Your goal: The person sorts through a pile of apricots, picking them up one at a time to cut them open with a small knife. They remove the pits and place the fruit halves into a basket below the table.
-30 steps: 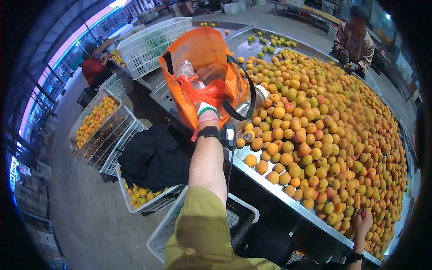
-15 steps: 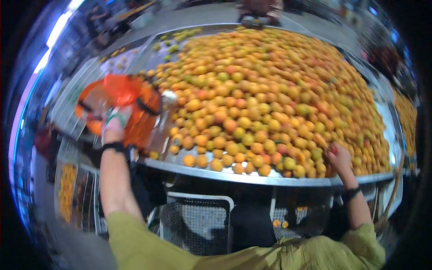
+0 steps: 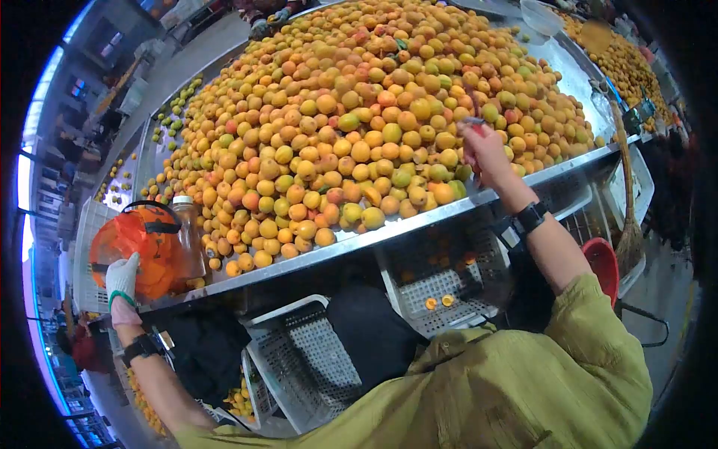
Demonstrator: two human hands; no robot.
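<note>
My left hand (image 3: 122, 278), in a white glove with a green cuff edge, is closed on the near side of an orange see-through plastic bag (image 3: 149, 243) with black straps. Right beside the bag stands a clear plastic jar (image 3: 190, 239) with a white lid. My bare right hand (image 3: 485, 153) is above the near right part of a big heap of apricots (image 3: 329, 142). Its fingers are closed round a small thin tool (image 3: 473, 123) with a reddish handle; the blurred tip is hard to make out.
A metal table (image 3: 351, 245) with a raised front edge bears the heap. Below it are white plastic crates (image 3: 303, 359), one with two apricot halves (image 3: 440, 302). To the right are a straw broom (image 3: 630, 239) and a red basin (image 3: 602, 266). Another person's hands (image 3: 280, 15) show at the far edge.
My view has turned and tilted to the right. My right hand has lifted away from the fruit near the table edge, still with the tool. My left hand stays at the orange bag.
</note>
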